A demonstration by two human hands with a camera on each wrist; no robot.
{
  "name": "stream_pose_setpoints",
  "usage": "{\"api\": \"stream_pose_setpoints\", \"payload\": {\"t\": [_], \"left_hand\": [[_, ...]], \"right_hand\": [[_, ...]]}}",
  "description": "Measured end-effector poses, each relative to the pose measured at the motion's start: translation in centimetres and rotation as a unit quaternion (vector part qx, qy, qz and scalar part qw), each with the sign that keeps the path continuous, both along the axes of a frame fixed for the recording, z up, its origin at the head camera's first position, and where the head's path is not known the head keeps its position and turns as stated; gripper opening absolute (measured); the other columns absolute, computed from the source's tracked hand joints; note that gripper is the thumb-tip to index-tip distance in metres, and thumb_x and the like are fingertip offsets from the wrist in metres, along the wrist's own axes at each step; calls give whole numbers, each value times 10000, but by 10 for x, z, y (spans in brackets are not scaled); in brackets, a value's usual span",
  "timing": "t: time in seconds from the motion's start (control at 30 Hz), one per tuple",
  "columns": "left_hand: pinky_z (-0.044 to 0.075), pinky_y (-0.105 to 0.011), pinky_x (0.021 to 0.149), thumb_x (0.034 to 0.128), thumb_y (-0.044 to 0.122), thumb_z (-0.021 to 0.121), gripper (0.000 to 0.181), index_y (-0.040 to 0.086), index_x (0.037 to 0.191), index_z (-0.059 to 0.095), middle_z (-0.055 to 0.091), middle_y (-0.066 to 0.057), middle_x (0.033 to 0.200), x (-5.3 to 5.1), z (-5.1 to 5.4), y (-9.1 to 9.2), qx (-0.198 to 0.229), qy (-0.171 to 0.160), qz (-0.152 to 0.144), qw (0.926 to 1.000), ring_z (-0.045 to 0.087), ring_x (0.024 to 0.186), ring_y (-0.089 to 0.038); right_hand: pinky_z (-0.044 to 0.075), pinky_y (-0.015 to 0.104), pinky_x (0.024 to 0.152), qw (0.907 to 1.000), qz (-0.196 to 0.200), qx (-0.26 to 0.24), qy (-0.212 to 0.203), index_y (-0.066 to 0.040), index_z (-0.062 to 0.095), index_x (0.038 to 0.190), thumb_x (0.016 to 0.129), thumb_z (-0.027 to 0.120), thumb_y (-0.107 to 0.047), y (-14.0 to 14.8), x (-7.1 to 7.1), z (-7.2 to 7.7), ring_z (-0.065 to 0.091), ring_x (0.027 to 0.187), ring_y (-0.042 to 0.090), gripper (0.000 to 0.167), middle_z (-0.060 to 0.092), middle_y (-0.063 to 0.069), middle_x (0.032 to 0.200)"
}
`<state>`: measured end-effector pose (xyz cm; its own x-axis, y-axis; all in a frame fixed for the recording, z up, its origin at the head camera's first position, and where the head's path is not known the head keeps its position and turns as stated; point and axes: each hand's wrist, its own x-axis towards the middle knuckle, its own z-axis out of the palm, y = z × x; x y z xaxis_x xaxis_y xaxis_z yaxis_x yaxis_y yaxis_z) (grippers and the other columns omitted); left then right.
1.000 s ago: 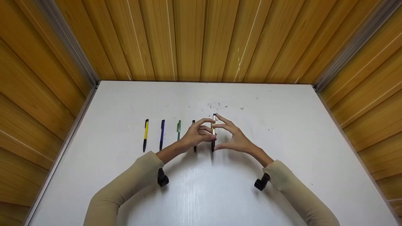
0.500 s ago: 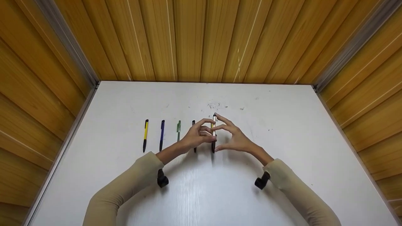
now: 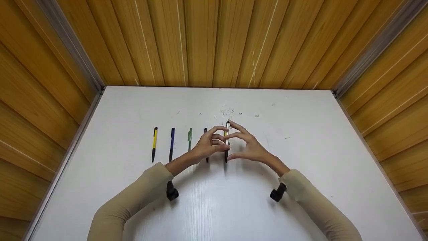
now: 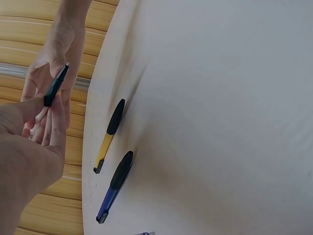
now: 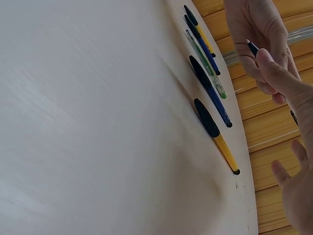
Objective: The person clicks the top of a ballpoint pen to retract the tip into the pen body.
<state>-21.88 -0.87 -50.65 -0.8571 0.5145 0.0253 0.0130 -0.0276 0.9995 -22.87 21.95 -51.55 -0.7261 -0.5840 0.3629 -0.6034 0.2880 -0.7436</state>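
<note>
Above the table, both hands are on a white pen (image 3: 227, 134) with a black lower part, held lengthwise away from the body. My left hand (image 3: 204, 146) pinches it between thumb and fingers from the left. On the right side, my right hand (image 3: 253, 147) curves round it, the index fingertip at its top end and the thumb near its lower end. The left wrist view shows the pen's dark front part (image 4: 55, 89) with the tip out. Beneath the hands lies a yellow and black pen (image 5: 220, 142), mostly hidden in the head view.
Left of the hands, a yellow and black pen (image 3: 154, 144), a dark blue pen (image 3: 172, 144), a green clear pen (image 3: 190, 136) and another blue pen (image 5: 210, 90) lie in a row on the white table (image 3: 214, 207). Wood-patterned walls (image 3: 200, 43) enclose the back and sides.
Hands and white pen stay in nearly the same place. The right index fingertip has come to lie over the pen's top end. The pens on the table have not moved.
</note>
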Motion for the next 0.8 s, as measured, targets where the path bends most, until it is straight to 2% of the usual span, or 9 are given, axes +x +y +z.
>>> {"api": "stream_pose_setpoints", "payload": {"t": [0.23, 0.4, 0.6, 0.8], "left_hand": [[621, -351, 912, 914, 41, 750, 654, 62, 1483, 429, 694, -240, 1167, 1, 0, -2, -59, -76, 14, 10000, 740, 982, -173], [624, -362, 917, 919, 25, 738, 662, 36, 1493, 407, 697, -226, 1172, 1, -3, -3, 156, -169, 18, 9997, 738, 975, -167], [631, -346, 894, 902, -14, 740, 674, 31, 1488, 409, 669, -295, 1174, 2, -1, -3, 317, -290, 23, 9991, 734, 929, -125], [637, -377, 905, 900, -37, 732, 681, 48, 1494, 409, 700, -91, 1072, 4, 1, -4, 382, -452, 103, 9982, 730, 914, -113]], "right_hand": [[323, 703, 1181, 10000, 13, -43, 28, -160, 717, 1259, 646, 977, -201, -1, 1, 0, 337, 1506, 392, 667, 295, 165, 1671], [340, 667, 1192, 10000, -36, 1, 52, -150, 699, 1282, 654, 973, -209, -1, 0, 0, 351, 1504, 382, 688, 289, 147, 1678], [365, 617, 1197, 10000, -3, 31, -37, -139, 662, 1334, 675, 965, -204, -2, 2, 0, 372, 1492, 390, 729, 267, 144, 1687], [490, 614, 1092, 9998, 10, -28, -180, -126, 657, 1335, 660, 966, -147, -4, 2, 1, 443, 1446, 399, 743, 244, 149, 1693]]}}
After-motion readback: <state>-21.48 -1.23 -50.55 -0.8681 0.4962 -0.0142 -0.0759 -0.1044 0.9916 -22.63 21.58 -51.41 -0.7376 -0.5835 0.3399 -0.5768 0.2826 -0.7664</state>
